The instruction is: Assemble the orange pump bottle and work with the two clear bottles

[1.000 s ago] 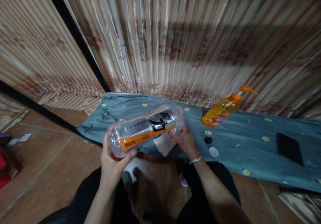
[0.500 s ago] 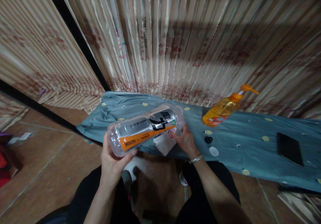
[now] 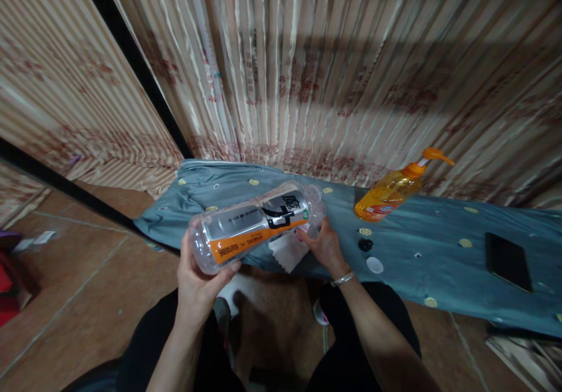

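The left hand [image 3: 195,292] grips the base of the clear bottle [image 3: 246,228], the right hand [image 3: 327,247] its neck end — tilted, mid-frame — a pump bottle [image 3: 389,194] standing at right.

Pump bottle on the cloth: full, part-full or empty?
Part-full: in the pump bottle, orange liquid fills the lower part, with clear, paler plastic above it, below the orange pump head.

1. Bottle [image 3: 252,226]: clear plastic, silver-and-orange label with black characters; tilted nearly lengthwise, neck to the right, held between two hands above the blue-green cloth's near edge, partly covering white paper.
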Available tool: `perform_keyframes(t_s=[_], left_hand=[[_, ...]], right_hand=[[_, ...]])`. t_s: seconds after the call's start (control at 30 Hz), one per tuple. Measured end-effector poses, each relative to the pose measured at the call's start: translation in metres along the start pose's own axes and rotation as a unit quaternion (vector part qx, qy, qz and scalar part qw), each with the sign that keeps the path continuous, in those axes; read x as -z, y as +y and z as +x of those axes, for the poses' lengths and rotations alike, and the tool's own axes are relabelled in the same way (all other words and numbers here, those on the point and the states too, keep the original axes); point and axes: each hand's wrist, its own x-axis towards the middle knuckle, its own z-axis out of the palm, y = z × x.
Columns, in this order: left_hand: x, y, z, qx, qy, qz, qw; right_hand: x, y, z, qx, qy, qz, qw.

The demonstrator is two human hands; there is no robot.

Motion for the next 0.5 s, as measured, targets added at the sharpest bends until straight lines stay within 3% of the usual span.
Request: perform_keyframes(t_s=[0.5], left_hand=[[0.0,0.0,0.0,-0.003,-0.007,-0.004,1.0]], right_hand=[[-0.012,0.019,0.004,0.051,0.043,0.008,0.998]])
